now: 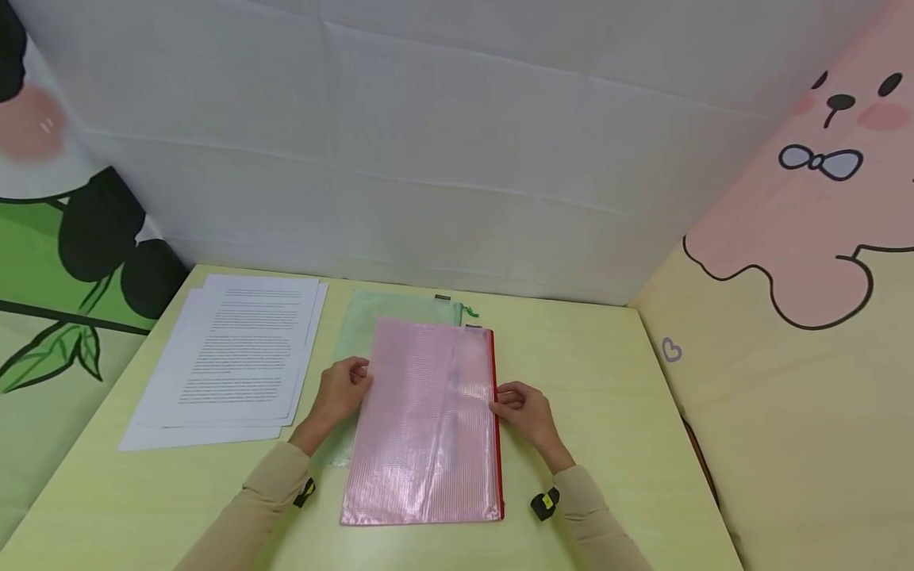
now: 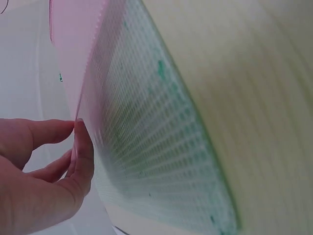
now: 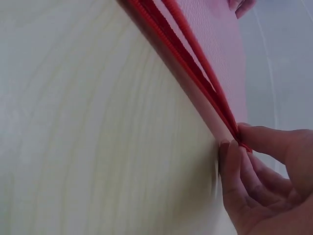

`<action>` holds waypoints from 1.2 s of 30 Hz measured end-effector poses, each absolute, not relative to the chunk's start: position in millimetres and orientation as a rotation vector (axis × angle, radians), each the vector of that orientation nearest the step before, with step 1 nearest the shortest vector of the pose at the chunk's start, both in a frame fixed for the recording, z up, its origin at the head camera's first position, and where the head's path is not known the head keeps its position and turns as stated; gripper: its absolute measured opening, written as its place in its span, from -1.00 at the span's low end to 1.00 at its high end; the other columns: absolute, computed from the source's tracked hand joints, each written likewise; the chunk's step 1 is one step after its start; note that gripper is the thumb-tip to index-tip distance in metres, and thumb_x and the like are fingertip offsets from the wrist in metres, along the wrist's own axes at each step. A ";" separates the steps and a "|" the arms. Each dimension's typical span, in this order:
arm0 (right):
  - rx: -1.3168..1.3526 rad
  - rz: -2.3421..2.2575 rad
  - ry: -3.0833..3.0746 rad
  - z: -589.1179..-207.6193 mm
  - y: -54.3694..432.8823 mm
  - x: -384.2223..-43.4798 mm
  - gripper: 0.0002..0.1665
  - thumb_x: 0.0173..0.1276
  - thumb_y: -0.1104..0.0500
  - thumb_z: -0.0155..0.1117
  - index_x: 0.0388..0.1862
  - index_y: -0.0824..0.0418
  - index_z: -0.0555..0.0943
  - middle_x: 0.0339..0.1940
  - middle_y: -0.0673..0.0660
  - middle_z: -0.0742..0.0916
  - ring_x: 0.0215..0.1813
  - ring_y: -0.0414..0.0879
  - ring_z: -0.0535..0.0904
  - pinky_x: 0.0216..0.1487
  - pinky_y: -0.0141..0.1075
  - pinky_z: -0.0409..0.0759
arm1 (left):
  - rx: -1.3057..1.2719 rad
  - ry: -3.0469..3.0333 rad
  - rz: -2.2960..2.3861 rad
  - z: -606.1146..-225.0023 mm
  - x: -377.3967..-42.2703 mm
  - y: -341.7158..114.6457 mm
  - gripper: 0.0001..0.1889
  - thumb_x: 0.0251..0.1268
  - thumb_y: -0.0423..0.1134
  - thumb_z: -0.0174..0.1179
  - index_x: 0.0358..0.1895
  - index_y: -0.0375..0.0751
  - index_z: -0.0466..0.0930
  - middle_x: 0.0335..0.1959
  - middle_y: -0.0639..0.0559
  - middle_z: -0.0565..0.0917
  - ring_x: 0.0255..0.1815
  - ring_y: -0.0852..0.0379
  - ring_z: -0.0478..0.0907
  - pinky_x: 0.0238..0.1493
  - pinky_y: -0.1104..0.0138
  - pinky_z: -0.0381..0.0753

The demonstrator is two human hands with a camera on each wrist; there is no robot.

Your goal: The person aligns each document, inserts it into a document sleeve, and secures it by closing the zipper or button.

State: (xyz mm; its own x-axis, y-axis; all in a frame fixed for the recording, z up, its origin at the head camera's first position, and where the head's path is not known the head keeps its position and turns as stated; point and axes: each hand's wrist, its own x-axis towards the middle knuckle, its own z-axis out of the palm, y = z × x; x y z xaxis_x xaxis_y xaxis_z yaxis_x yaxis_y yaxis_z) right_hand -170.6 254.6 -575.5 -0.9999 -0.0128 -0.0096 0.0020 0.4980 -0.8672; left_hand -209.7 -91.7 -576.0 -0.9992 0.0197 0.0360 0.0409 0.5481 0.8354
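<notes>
A: Ok, we're on the pink pouch (image 1: pixel 428 420). It lies flat on the surface (image 1: pixel 607 412), long axis running away from us, red zip (image 1: pixel 495 420) down its right edge.

B: Both hands on it, one per long side. Left hand (image 1: pixel 344 390) at the left edge, about mid-length, and right hand (image 1: pixel 524 412) at the zip edge, same height roughly. So the pouch sits right between our two grips.

A: Left grip: thumb (image 2: pixel 83 152) and fingers pinching the pink edge, lifted a bit off the green pouch (image 2: pixel 161 161) under it.

B: Right grip: fingertips (image 3: pixel 230 152) pinched on the zip edge. Wrist view shows the zip (image 3: pixel 190 68) parted, two red tracks w/ a gap. Slider? We can't see it.

A: Which hand's nearer the opening?

B: The right, it's on it. Left only steadies the closed side.

A: Green pouch (image 1: pixel 364 317) pokes out behind and left of the pink, partly covered. Papers (image 1: pixel 236 357) lie well left, apart from both pouches.
</notes>
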 end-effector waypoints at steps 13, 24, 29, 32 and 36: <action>-0.033 -1.446 2.805 -563.1 246.8 -172.9 -0.69 0.27 0.33 0.50 -0.02 0.36 0.68 -0.30 0.14 0.71 -0.24 -0.03 0.66 -0.23 -0.32 0.64 | -0.067 -2.810 -1.488 -574.4 -209.1 -100.7 -0.69 0.31 -0.43 0.21 0.06 -0.56 0.61 -0.24 -0.28 0.71 -0.17 -0.19 0.69 -0.09 0.01 0.69; -0.153 -1.522 2.769 -551.0 224.2 -183.9 -0.76 0.38 0.35 0.39 -0.01 0.40 0.68 -0.20 0.21 0.76 -0.17 0.05 0.70 -0.23 -0.35 0.69 | -0.038 -2.786 -1.485 -558.6 -209.6 -109.8 -0.74 0.40 -0.35 0.18 0.00 -0.48 0.67 -0.24 -0.23 0.71 -0.18 -0.16 0.68 -0.19 0.11 0.66; -0.145 -1.617 2.655 -546.0 211.9 -189.2 -0.73 0.42 0.33 0.36 0.03 0.45 0.65 -0.18 0.25 0.76 -0.19 0.11 0.74 -0.22 -0.23 0.76 | -0.006 -2.763 -1.453 -555.7 -211.2 -119.2 -0.75 0.45 -0.30 0.20 -0.02 -0.44 0.70 -0.24 -0.23 0.73 -0.18 -0.16 0.69 -0.24 0.16 0.66; -0.143 -1.643 2.597 -542.5 206.7 -191.3 -0.70 0.44 0.33 0.34 0.07 0.48 0.63 -0.17 0.27 0.75 -0.17 0.15 0.76 -0.17 -0.12 0.77 | 0.024 -2.746 -1.439 -555.1 -212.6 -125.0 -0.76 0.45 -0.29 0.20 -0.04 -0.43 0.71 -0.24 -0.22 0.74 -0.19 -0.16 0.70 -0.24 0.19 0.65; -0.149 -1.650 2.568 -540.3 199.2 -195.5 -0.70 0.45 0.32 0.33 0.08 0.47 0.63 -0.16 0.28 0.76 -0.16 0.12 0.77 -0.14 -0.10 0.77 | 0.065 -2.736 -1.429 -552.6 -212.0 -134.6 -0.75 0.44 -0.28 0.20 -0.05 -0.43 0.71 -0.22 -0.23 0.74 -0.17 -0.18 0.70 -0.22 0.20 0.64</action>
